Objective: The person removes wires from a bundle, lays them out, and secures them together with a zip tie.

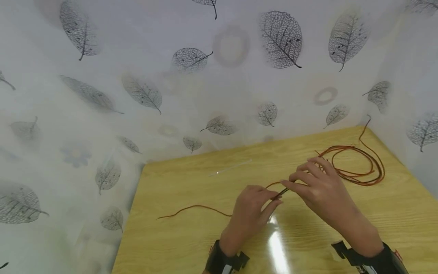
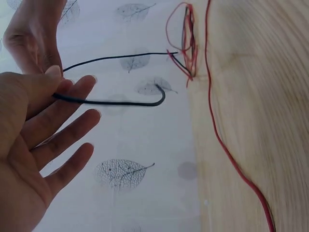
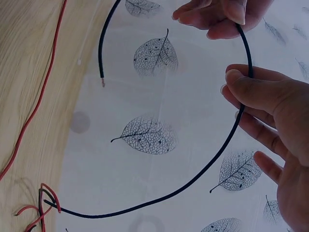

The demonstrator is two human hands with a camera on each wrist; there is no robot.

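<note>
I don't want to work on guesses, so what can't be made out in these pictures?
- Head: a stretch of the thin red insulated wire, behind the left hand; its left tip is too small to tell whether it is bare.
- Head: part of the round coil of red and black wire, behind the right hand.
- Right wrist: the black insulated wire's upper bend, cut off by the top edge.

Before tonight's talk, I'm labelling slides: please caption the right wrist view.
Left hand and right hand pinch a thin black wire above a pale wooden table bearing a slender red wire.
</note>
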